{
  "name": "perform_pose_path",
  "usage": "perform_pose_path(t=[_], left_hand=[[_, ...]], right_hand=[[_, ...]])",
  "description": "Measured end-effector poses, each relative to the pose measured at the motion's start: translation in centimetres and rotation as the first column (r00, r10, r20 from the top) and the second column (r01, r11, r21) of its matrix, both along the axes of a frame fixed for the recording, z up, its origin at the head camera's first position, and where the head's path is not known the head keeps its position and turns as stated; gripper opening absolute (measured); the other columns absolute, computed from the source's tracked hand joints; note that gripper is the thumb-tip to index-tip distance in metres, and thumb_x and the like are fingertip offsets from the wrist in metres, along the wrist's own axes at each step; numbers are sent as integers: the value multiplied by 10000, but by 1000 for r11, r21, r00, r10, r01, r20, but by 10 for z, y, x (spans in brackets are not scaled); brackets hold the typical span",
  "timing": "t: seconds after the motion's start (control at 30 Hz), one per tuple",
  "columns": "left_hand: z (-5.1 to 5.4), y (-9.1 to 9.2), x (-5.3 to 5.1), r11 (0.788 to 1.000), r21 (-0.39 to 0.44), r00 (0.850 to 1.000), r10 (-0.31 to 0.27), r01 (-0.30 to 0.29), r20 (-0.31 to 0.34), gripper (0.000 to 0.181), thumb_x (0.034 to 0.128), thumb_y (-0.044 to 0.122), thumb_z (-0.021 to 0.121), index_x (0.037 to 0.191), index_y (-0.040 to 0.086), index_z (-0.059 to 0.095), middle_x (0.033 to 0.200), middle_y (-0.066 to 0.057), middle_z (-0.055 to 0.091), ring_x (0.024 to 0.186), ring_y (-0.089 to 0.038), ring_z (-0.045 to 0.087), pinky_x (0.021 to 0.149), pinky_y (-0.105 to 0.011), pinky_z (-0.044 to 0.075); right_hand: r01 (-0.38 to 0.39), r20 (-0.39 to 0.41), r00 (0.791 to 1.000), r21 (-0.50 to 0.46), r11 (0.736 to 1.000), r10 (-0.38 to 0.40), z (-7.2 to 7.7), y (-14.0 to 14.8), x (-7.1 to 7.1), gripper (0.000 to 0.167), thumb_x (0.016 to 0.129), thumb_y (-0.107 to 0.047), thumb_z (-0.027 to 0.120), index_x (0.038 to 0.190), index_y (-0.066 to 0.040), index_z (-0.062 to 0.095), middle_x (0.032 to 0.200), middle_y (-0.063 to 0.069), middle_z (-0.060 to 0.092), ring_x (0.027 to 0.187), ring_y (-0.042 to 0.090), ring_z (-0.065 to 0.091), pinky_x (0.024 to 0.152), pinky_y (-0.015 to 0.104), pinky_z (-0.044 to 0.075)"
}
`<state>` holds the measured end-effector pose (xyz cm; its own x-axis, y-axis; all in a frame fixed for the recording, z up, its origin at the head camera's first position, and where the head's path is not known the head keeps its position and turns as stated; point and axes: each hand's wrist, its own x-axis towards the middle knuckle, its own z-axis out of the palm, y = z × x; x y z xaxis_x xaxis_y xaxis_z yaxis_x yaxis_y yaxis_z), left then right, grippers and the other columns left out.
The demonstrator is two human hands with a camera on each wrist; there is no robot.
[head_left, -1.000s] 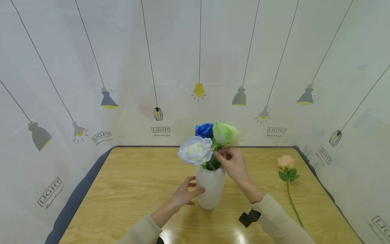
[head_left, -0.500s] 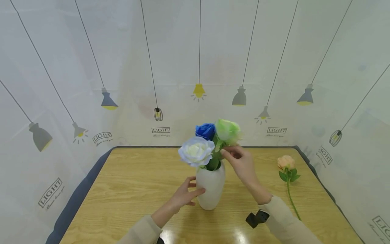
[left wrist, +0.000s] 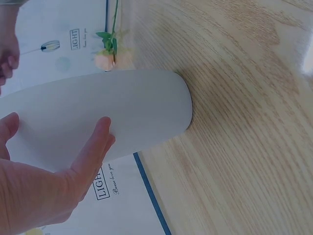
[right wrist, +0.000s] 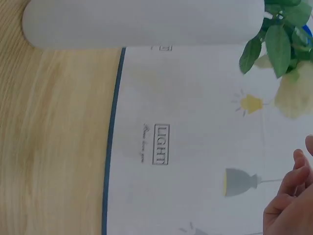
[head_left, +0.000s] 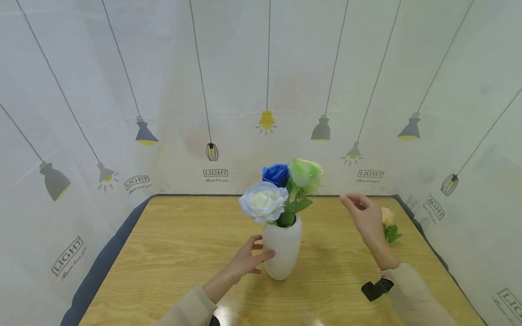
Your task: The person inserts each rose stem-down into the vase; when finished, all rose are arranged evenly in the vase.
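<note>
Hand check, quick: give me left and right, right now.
Left hand: open, relaxed and touching the white vase.
Right hand: open, loosely curled in the air, nothing visible in it.

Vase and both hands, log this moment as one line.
left hand: at white vase; right hand: empty, raised; in vase: blue flower, pale-blue flower, green flower; on table: peach flower

By the fingers of the left hand [left wrist: 44,193], the side of a white vase [left wrist: 127,103] is touched. Its base is rested on the wooden table [left wrist: 244,161]. Behind the vase, a peach flower [left wrist: 105,61] with green leaves is partly seen. The right hand [left wrist: 7,51] is cut by the upper left edge.
</note>
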<state>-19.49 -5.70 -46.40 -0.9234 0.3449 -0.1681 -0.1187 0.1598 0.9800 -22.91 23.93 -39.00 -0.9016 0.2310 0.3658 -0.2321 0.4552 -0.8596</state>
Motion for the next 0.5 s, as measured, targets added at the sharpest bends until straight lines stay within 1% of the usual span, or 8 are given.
perform_pose_path(t=[0.17, 0.23, 0.27, 0.33, 0.37, 0.4, 0.47, 0.5], left_hand=[[1, 0, -1, 1000, -6, 1000, 3, -3, 11, 728, 792, 353, 655, 1322, 19, 285, 1241, -259, 371, 1001, -397, 479, 678, -464, 490], [1, 0, -1, 1000, -6, 1000, 3, -3, 15, 730, 792, 354, 655, 1325, 22, 283, 1245, -257, 369, 1009, -399, 473, 680, -464, 489], [0, 0, -1, 1000, -6, 1000, 3, -3, 17, 731, 792, 355, 655, 1326, 23, 282, 1246, -256, 369, 1010, -401, 472, 681, -464, 489], [0, 0, -1, 1000, -7, 1000, 3, -3, 17, 731, 791, 355, 656, 1327, 26, 283, 1248, -255, 368, 1011, -406, 470, 684, -466, 488], [0, 0, -1, 1000, -7, 1000, 3, -3, 18, 732, 791, 355, 657, 1327, 26, 283, 1248, -255, 368, 1011, -408, 469, 686, -468, 487], [0, 0, -1, 1000, -9, 1000, 4, -3, 18, 733, 790, 357, 657, 1327, 27, 283, 1249, -255, 368, 1012, -409, 468, 684, -466, 488], [0, 0, -1, 1000, -10, 1000, 2, -2, 18, 733, 790, 356, 657, 1326, 25, 283, 1249, -257, 367, 1012, -411, 467, 684, -465, 488], [0, 0, -1, 1000, -10, 1000, 1, -1, 18, 732, 790, 356, 657, 1326, 25, 283, 1249, -259, 364, 1014, -414, 465, 686, -465, 488]], right_hand=[[35, 78, 996, 48, 998, -39, -22, 27, -4, 419, 844, -386, 571, 1049, -24, 617, 951, 70, 580, 762, 103, 502, 566, 217, 434], [82, 70, 994, 67, 994, -86, -85, 68, -42, 409, 820, -434, 580, 1050, -99, 632, 944, 48, 573, 733, 133, 513, 523, 246, 442], [91, 71, 993, 66, 994, -95, -109, 85, -54, 398, 809, -451, 585, 1044, -135, 638, 928, 30, 569, 712, 149, 519, 480, 280, 438], [92, 74, 993, 27, 995, -94, -140, 108, -70, 353, 799, -425, 614, 1024, -156, 649, 895, 17, 563, 678, 167, 525, 453, 294, 425], [106, 81, 991, 17, 994, -107, -147, 114, -72, 348, 797, -411, 624, 1017, -143, 652, 883, 30, 558, 660, 186, 524, 448, 303, 423], [111, 88, 990, 22, 994, -112, -152, 119, -72, 343, 803, -401, 622, 1020, -136, 649, 881, 33, 554, 643, 183, 523, 445, 311, 421], [92, 138, 986, 10, 996, -92, -111, 98, -36, 373, 831, -357, 605, 1027, -40, 625, 873, 70, 550, 629, 162, 510, 464, 292, 423], [106, 162, 981, 27, 994, -109, -98, 91, -25, 392, 841, -343, 595, 1030, 0, 611, 881, 93, 555, 639, 145, 503, 508, 261, 425]])
